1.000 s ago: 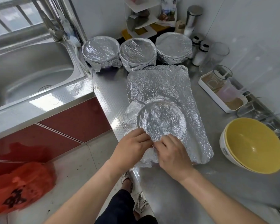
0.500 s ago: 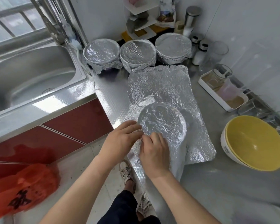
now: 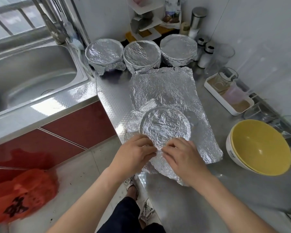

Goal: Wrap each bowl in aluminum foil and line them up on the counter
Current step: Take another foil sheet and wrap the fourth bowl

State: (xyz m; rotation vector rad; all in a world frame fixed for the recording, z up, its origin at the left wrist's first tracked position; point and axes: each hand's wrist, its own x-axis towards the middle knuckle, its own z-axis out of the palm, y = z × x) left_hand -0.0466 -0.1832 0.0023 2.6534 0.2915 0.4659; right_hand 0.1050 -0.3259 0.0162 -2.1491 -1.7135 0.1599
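A bowl covered with foil (image 3: 165, 126) stands near the front edge of the steel counter (image 3: 200, 190), on a large loose foil sheet (image 3: 165, 88). My left hand (image 3: 134, 153) and my right hand (image 3: 181, 157) pinch the foil at the bowl's near rim, fingertips almost touching. Three foil-wrapped bowls stand in a row at the back: left (image 3: 104, 55), middle (image 3: 141, 55), right (image 3: 178, 47). Bare yellow bowls (image 3: 260, 147), stacked, sit to the right.
A steel sink (image 3: 23, 84) with a tap lies at the left. A white tray with glass cups (image 3: 228, 93) and shakers (image 3: 207, 54) line the right wall. A rack stands in the corner. An orange bag (image 3: 20, 199) lies on the floor.
Both hands shifted from the bowl's left side back to its near rim, still working the foil. The foil hanging over the counter edge now lies flatter under my right hand.
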